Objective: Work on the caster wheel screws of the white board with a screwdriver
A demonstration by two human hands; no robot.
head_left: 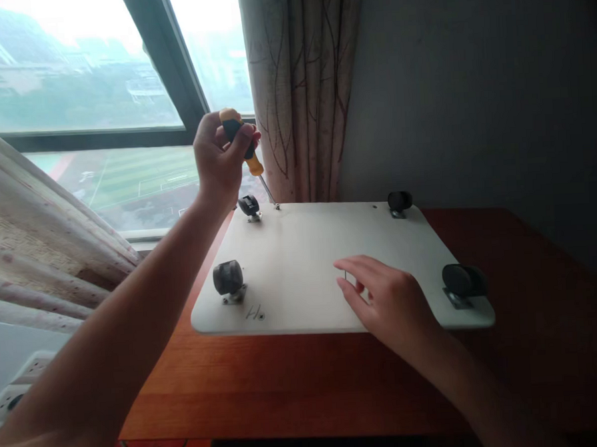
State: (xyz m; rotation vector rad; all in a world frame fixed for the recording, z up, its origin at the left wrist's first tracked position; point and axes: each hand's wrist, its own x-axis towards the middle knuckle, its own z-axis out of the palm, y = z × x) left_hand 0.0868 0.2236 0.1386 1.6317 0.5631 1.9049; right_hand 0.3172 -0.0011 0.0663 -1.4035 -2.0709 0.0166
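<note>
A white board (300, 263) lies flat on a reddish wooden table (297, 383), with a black caster wheel at each corner. My left hand (220, 162) is closed round the black and yellow handle of a screwdriver (244, 149). Its tip touches a screw (277, 206) at the board's far edge, just right of the far-left caster (249, 206). My right hand (382, 299) rests on the board near its front edge, fingers curled and pressed together on something small I cannot make out.
Other casters stand at the near left (228, 279), far right (399, 202) and near right (462, 283). A patterned curtain (301, 83) hangs behind the board beside a window (86, 94). A grey wall is at the right. A power strip (12, 395) lies low at the left.
</note>
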